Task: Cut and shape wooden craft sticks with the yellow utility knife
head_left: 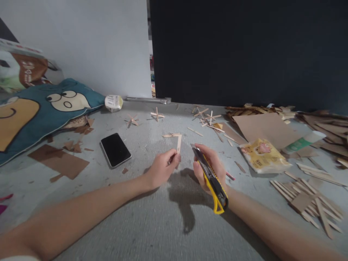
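Note:
Pinched between the thumb and fingers of my left hand [165, 167] is the lower end of a wooden stick piece [179, 142], an angled shape with one arm pointing left and one running down to my fingertips. My right hand [210, 166] is wrapped round a yellow and black utility knife [212, 180]. The knife's tip points up and left, a little to the right of the stick piece and apart from it. Behind my right hand a thin red item [230, 175] lies on the grey table [130, 224].
A black phone [115, 150] lies left, near brown cardboard [58, 161] and a teal cushion [67, 101]. Small stick stars [157, 115] stand at the back. To the right are a yellow packet [264, 155], a glue stick [304, 141], a cardboard sheet [265, 127] and piled sticks [307, 199].

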### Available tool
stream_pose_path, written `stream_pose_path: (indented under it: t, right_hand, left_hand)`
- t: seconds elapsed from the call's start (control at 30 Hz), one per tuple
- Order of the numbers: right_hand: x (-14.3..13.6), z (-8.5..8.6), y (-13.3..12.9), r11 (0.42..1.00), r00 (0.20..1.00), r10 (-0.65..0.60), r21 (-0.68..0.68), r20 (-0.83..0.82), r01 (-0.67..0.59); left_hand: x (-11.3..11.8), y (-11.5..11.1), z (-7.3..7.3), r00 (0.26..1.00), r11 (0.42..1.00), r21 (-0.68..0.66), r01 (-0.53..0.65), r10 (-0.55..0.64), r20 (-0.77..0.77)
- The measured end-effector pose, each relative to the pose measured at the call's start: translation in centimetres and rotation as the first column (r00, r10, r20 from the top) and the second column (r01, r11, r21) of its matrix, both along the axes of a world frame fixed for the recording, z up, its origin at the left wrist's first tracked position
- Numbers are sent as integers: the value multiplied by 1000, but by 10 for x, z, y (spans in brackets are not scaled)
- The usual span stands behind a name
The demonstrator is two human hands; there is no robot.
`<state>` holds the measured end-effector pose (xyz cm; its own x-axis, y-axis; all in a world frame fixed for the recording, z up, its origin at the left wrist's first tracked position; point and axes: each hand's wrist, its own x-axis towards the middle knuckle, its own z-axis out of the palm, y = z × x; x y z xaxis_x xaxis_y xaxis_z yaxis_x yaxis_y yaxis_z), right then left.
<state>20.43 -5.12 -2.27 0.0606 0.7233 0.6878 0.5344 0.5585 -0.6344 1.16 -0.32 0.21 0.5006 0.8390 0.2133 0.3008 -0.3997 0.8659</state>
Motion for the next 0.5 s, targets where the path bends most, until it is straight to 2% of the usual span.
stream_pose_path:
  t: [0.13, 0.27, 0.4, 0.5]
  right_hand:
    - [-3, -4, 3, 994, 999, 45, 103, 29, -48]
    - [0, 1, 5, 976, 989, 95, 183, 111, -115]
    - [0, 5, 2, 980, 983, 126, 135, 131, -144]
    - [-3, 1, 1, 994, 994, 86, 68, 74, -91]
  left_hand:
    - [1, 1, 0, 999, 998, -66, -2, 5, 45]
    - [2, 1, -1, 999, 996, -91, 5, -1, 37]
    - [2, 1, -1, 1000, 998, -59, -17, 17, 6]
    - [2, 1, -1, 1000, 1000, -20, -13, 13, -13]
